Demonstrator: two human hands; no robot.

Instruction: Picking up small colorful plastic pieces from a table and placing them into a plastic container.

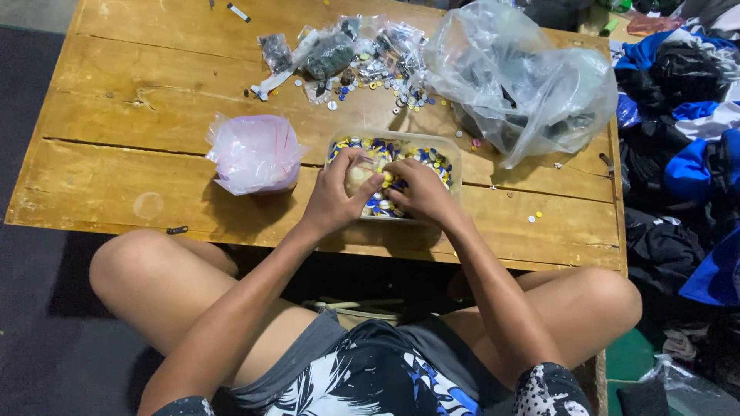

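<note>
- Left hand [337, 196] closed around a small clear bag [359, 176] over the button-filled tub [451, 158].
- Right hand [416, 192] pinches among the buttons [383, 202]: light, slippery, best taken edgewise.

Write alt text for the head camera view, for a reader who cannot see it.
A seated person's left hand and right hand meet over a clear plastic tub of small coloured buttons on a low wooden table. A pink-tinted bag sits left of it, a large clear bag behind right.
</note>
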